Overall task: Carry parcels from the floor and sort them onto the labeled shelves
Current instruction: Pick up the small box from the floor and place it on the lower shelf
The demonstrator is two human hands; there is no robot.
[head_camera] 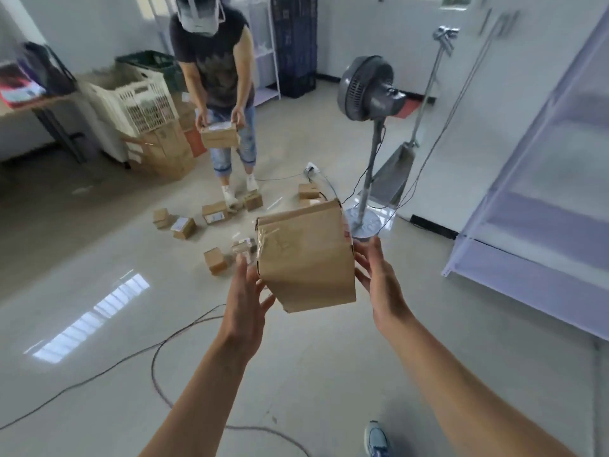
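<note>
The parcel (pixel 306 255), a taped cardboard box, sits tilted in mid-air between both hands, above the floor (pixel 99 258). The left hand (pixel 245 301) and right hand (pixel 379 275) have fingers spread, palms against opposite sides; no closed grip is evident. Risk: the box slips down, since side pressure alone supports it. The shelves (pixel 543 199) stand to the right, well apart; cables (pixel 158 351) on the floor present a trip hazard.
</note>
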